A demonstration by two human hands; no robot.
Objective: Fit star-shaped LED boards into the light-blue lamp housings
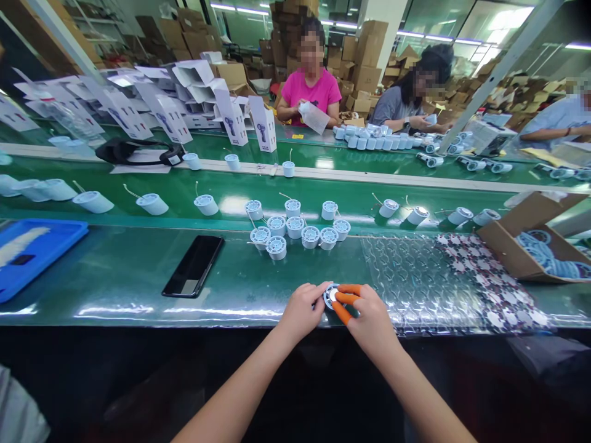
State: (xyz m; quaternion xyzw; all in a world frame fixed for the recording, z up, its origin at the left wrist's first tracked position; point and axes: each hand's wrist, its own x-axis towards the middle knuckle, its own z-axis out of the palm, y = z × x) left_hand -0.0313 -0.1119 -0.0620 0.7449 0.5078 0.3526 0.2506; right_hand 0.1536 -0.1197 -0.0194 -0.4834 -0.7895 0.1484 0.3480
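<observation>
Head view: I see my left grip [302, 311] and right grip [370, 312] both closed on one round part [330, 297], at near side of the surface [124, 271]. This step seems finger work on its face; next move calls for steady holding.

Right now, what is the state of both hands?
Left hand: closed, holding the round light-blue housing.
Right hand: orange-covered fingers at the housing's top; whether gripping, cannot be told.
</observation>
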